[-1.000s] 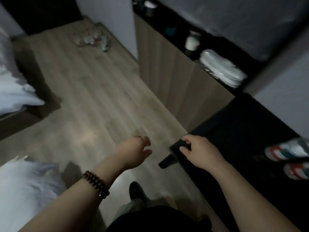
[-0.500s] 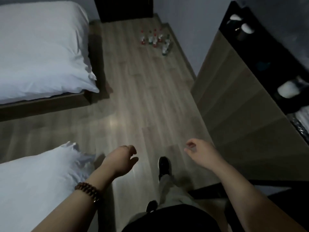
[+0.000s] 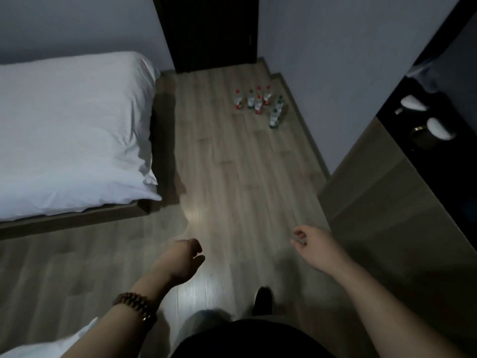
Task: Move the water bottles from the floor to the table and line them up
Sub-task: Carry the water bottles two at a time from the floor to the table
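Left hand (image 3: pixel 180 262) loosely curled, empty; bottles (image 3: pixel 258 103) clustered well ahead on floor (image 3: pixel 232 177); right hand (image 3: pixel 313 244) likewise empty.
Small plastic bottles, probably light, slick and squashy: grip round the body.

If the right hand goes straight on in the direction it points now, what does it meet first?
Probably nothing soon: the right hand points forward and left over bare floor, toward the dark side of the bed. The water bottles stand right of that line. Depth is unclear.
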A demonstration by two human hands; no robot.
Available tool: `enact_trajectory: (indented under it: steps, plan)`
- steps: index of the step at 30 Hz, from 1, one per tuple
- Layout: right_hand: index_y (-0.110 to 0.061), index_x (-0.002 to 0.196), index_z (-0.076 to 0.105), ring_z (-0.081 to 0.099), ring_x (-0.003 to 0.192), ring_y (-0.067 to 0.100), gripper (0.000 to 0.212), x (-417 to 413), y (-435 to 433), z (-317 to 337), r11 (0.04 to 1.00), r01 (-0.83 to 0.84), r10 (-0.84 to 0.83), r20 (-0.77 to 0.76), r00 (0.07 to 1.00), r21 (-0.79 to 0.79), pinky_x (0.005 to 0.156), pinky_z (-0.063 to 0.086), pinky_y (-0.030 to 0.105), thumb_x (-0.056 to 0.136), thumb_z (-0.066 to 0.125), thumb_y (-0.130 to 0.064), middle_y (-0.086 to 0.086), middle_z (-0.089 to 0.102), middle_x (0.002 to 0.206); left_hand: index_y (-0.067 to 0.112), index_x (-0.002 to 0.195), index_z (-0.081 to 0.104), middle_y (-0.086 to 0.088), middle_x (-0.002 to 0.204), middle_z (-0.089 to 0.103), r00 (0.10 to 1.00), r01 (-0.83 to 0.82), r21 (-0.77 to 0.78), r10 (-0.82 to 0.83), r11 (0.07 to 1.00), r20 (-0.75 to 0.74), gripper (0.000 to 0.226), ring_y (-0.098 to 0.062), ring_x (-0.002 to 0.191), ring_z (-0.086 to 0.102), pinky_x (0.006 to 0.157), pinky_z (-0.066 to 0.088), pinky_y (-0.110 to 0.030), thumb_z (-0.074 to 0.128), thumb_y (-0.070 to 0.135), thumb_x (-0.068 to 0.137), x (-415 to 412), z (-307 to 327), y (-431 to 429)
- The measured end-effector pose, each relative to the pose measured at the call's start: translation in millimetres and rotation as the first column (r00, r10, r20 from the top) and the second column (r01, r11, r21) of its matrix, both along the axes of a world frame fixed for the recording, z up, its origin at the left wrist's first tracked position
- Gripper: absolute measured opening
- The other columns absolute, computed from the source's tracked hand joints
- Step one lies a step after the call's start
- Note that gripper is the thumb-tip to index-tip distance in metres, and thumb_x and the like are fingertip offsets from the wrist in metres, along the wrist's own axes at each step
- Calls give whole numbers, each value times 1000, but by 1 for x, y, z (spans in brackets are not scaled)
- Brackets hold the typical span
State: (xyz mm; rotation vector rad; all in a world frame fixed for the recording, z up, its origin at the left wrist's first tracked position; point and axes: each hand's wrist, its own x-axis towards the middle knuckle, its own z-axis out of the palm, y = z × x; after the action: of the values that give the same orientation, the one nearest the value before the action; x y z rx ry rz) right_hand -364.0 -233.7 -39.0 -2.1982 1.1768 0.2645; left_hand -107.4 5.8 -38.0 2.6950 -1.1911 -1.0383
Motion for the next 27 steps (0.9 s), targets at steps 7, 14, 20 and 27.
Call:
enact_trajectory:
  steps: [7, 14, 20, 27]
  plan:
    - [-18, 121, 72, 71, 104, 22, 32, 119, -122, 8, 999, -29, 27, -60, 998, -35, 87, 56, 32, 93, 69, -33, 2, 76, 114, 19, 126, 66, 2, 117, 71, 998, -59, -63, 58, 996, -27, 34, -15, 102, 66, 82, 48, -23, 63, 40, 99, 123, 3, -121]
    - [-16, 128, 69, 68, 115, 23, 36, 256, -235, 2, 997, 51, -56, -78, 995, -61, 93, 52, 29, 96, 66, -31, 3, 74, 124, 20, 127, 65, 2, 119, 72, 1000, 16, -136, -18, 991, -16, 33, -15, 98, 67, 88, 55, -31, 62, 39, 100, 282, -13, -257]
    - [-15, 119, 72, 71, 108, 22, 28, 360, -313, 16, 987, 157, -158, -47, 986, -20, 93, 55, 34, 96, 68, -31, 5, 77, 114, 19, 130, 63, 2, 121, 71, 984, 179, -83, -180, 980, -8, 35, -17, 103, 67, 93, 56, -34, 60, 39, 101, 404, -1, -381]
    - [-20, 127, 68, 67, 111, 22, 32, 456, -413, -8, 972, 232, -231, -43, 972, 38, 87, 50, 28, 98, 61, -32, 4, 72, 124, 22, 126, 64, 4, 118, 71, 966, 257, -27, -258, 966, -32, 33, -13, 102, 65, 89, 55, -30, 60, 41, 100, 505, -20, -507]
